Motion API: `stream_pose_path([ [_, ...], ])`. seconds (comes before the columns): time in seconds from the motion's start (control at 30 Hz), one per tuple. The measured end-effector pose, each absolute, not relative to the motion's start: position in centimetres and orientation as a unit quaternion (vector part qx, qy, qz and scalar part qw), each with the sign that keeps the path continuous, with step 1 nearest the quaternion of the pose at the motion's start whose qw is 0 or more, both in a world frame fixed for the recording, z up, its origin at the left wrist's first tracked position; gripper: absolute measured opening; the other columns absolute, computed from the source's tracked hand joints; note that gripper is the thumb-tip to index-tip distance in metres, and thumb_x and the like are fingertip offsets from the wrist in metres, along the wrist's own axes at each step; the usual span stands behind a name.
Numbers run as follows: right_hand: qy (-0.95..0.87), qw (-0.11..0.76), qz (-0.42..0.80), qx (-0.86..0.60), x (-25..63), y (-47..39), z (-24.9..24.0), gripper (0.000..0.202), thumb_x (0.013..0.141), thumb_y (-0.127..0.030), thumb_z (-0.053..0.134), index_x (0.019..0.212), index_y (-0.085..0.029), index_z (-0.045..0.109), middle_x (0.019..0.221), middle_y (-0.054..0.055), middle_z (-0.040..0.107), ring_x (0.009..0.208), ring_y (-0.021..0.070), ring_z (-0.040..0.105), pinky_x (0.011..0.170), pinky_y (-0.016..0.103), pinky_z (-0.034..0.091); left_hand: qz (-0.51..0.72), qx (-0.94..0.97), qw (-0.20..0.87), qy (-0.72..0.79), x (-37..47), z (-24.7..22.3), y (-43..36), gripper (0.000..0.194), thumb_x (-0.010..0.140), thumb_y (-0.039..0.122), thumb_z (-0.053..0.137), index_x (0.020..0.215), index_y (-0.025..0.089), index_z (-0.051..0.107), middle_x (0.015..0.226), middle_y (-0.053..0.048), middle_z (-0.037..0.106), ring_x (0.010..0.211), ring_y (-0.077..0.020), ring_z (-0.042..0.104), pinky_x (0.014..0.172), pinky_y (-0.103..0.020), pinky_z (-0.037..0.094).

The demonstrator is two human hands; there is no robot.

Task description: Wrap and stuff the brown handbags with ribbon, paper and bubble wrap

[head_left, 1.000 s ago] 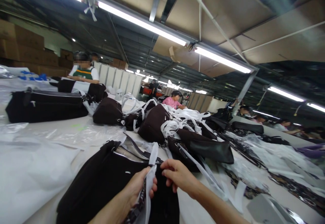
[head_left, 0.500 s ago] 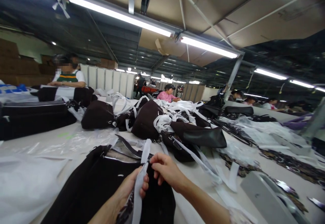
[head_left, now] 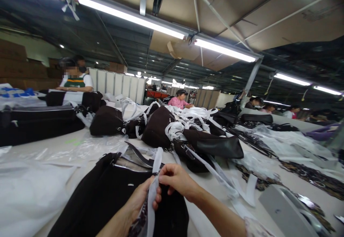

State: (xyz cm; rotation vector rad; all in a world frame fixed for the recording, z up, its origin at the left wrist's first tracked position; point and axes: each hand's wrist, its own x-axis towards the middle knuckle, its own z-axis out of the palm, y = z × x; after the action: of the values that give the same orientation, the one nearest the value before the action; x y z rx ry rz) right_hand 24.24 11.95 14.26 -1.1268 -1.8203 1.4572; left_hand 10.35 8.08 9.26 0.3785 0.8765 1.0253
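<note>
A black bag [head_left: 107, 194] lies on the table in front of me, its top edge open and a dark strap behind it. My left hand [head_left: 143, 197] is closed round a white wrapped strip [head_left: 152, 197] that runs up over the bag's rim. Beside it, my right hand [head_left: 176, 179] pinches at the strip near the rim, thumb and forefinger together. A patterned piece shows under my left hand, partly hidden by the strip.
Dark bags with white wrapping [head_left: 158, 126] are heaped beyond. Clear plastic [head_left: 91, 147] and a white sheet [head_left: 29, 194] lie left. A grey tape dispenser [head_left: 282, 212] and chains [head_left: 309, 172] are at right. Several people sit farther off.
The whole view has shifted slightly, so things sit a little farther right. My right thumb and fingers have closed in on the strip beside my left hand.
</note>
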Motion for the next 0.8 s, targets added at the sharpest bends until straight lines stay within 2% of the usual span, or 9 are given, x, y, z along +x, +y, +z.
stream_pose_path([
  [0.1,-0.694,0.247,0.523,-0.429,24.6,12.3,14.7,0.009,0.069,-0.023,0.063,0.070,-0.016,0.057,0.057,-0.006,0.054,0.042,0.0043,0.044,0.036,0.015,0.034,0.458,0.176,0.751,0.443,10.5,9.8,7.8,0.058,0.100,0.041,0.035,0.057,0.010,0.057,0.043,-0.001,0.050,0.032,-0.0062,0.046,0.031,-0.013,0.034],
  [0.23,-0.711,0.202,0.512,-0.437,25.1,12.7,15.4,0.004,0.072,-0.018,0.059,0.070,-0.018,0.055,0.043,-0.010,0.048,0.033,0.0043,0.036,0.031,0.015,0.024,0.472,0.191,0.729,0.458,10.7,10.3,7.5,0.047,0.099,0.039,0.041,0.067,0.010,0.060,0.050,-0.002,0.057,0.034,-0.0082,0.049,0.032,-0.015,0.034],
  [0.3,-0.712,0.176,0.513,-0.446,25.3,12.9,15.5,0.006,0.071,-0.017,0.059,0.068,-0.019,0.054,0.038,-0.011,0.045,0.031,0.0051,0.035,0.030,0.015,0.024,0.480,0.197,0.722,0.458,10.7,10.3,7.5,0.042,0.099,0.038,0.041,0.073,0.011,0.060,0.053,-0.002,0.058,0.035,-0.0088,0.050,0.032,-0.016,0.034],
  [0.4,-0.703,0.164,0.514,-0.463,25.2,13.1,15.3,0.012,0.067,-0.013,0.061,0.070,-0.019,0.051,0.043,-0.011,0.051,0.032,0.0054,0.037,0.031,0.016,0.026,0.482,0.206,0.721,0.452,10.6,10.1,7.5,0.037,0.097,0.039,0.045,0.077,0.012,0.060,0.054,-0.002,0.059,0.037,-0.0097,0.051,0.033,-0.016,0.035],
  [0.5,-0.700,0.182,0.509,-0.468,24.8,13.2,14.6,0.020,0.065,-0.009,0.059,0.074,-0.021,0.047,0.048,-0.011,0.054,0.033,0.0053,0.038,0.033,0.016,0.025,0.483,0.215,0.725,0.442,10.5,9.8,7.6,0.032,0.091,0.042,0.055,0.080,0.012,0.060,0.054,-0.001,0.059,0.038,-0.0104,0.053,0.033,-0.016,0.036],
  [0.63,-0.718,0.240,0.477,-0.447,24.2,13.1,13.4,0.020,0.066,-0.007,0.058,0.071,-0.022,0.045,0.046,-0.012,0.048,0.035,0.0060,0.039,0.037,0.018,0.025,0.483,0.216,0.727,0.438,10.6,9.6,7.5,0.034,0.089,0.042,0.060,0.076,0.011,0.059,0.052,-0.002,0.058,0.036,-0.0104,0.052,0.033,-0.017,0.037],
  [0.7,-0.725,0.264,0.463,-0.436,24.1,13.1,12.8,0.019,0.068,-0.010,0.059,0.070,-0.022,0.046,0.046,-0.012,0.047,0.038,0.0072,0.040,0.039,0.020,0.025,0.490,0.213,0.721,0.441,10.8,9.8,7.4,0.034,0.090,0.041,0.058,0.075,0.011,0.058,0.052,-0.003,0.059,0.036,-0.0105,0.052,0.033,-0.017,0.038],
  [0.8,-0.728,0.278,0.449,-0.438,24.2,13.3,12.1,0.018,0.067,-0.013,0.061,0.066,-0.022,0.045,0.047,-0.010,0.045,0.040,0.0083,0.039,0.041,0.021,0.025,0.511,0.204,0.702,0.452,11.3,10.3,7.1,0.033,0.097,0.036,0.046,0.080,0.011,0.058,0.051,-0.004,0.060,0.036,-0.0118,0.053,0.033,-0.018,0.039],
])
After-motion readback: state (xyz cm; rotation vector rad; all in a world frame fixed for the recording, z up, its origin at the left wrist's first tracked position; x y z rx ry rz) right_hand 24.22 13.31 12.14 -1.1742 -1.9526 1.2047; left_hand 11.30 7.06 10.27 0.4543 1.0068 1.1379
